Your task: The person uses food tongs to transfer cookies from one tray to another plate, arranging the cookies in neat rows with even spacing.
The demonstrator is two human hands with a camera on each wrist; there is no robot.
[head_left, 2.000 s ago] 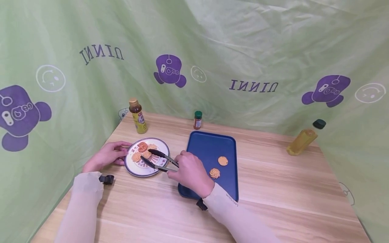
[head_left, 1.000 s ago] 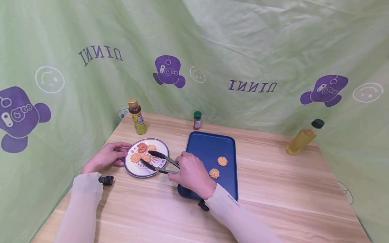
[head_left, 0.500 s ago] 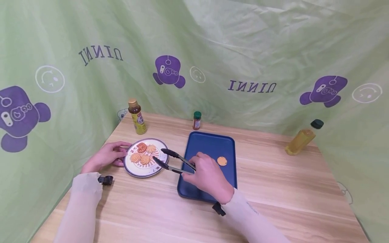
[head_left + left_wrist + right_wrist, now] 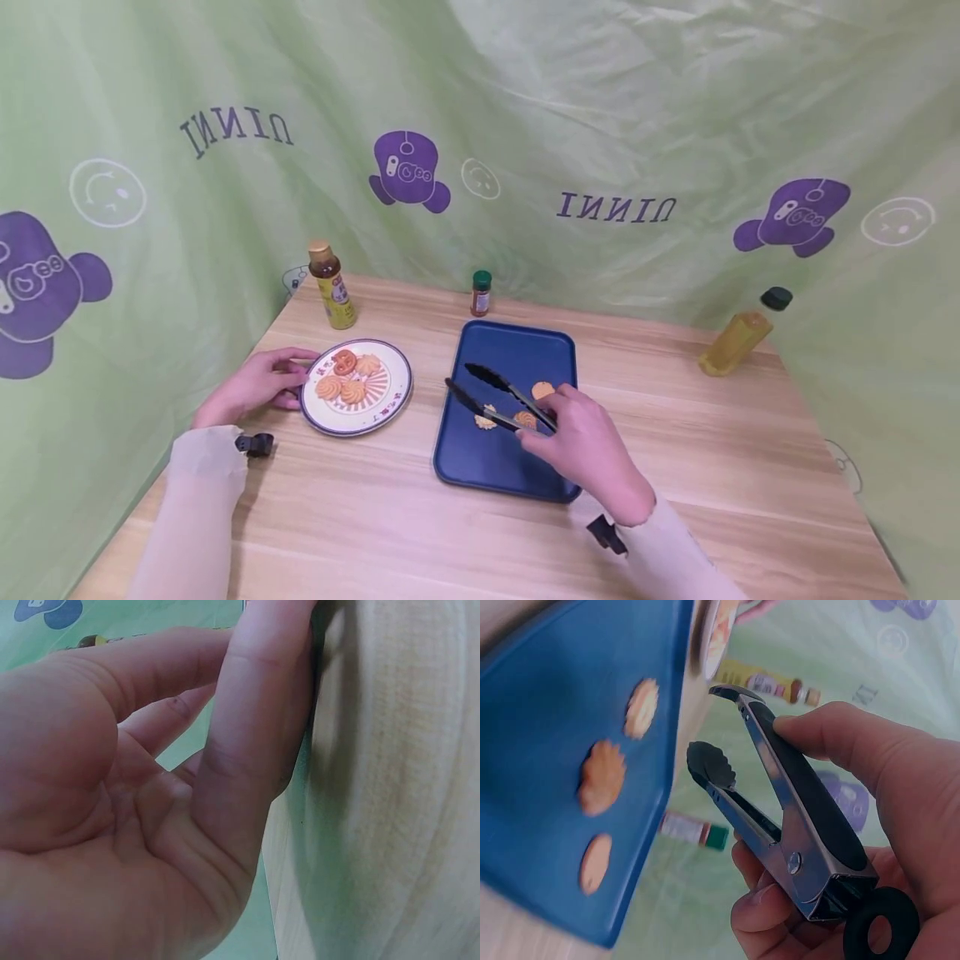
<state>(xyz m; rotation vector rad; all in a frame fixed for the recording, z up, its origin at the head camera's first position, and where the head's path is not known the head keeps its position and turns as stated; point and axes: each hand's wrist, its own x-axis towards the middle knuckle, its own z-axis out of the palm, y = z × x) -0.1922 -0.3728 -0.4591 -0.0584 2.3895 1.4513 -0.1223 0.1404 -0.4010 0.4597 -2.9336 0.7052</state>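
Green printed cloth [image 4: 502, 92] hangs behind the wooden tabletop [image 4: 360, 517]. The left grip [image 4: 255, 385], fingers relaxed, touches the rim of a plate [image 4: 394, 377] holding four biscuits [image 4: 352, 392]; next, a blue tray [image 4: 517, 343] bears three more biscuits [image 4: 601, 778]; above it the right grip [image 4: 592, 450], pointing left, curls round parted tongs [image 4: 810, 787]; far right stands a bottle [image 4: 738, 342].

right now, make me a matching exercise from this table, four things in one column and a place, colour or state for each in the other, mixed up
Things:
1. tongs
2. plate
3. tray
4. left hand

Matches:
a. white with a blue rim
b. at the plate's edge
c. dark blue all over
d. spread open in the right hand

Right pairs: 1-d, 2-a, 3-c, 4-b
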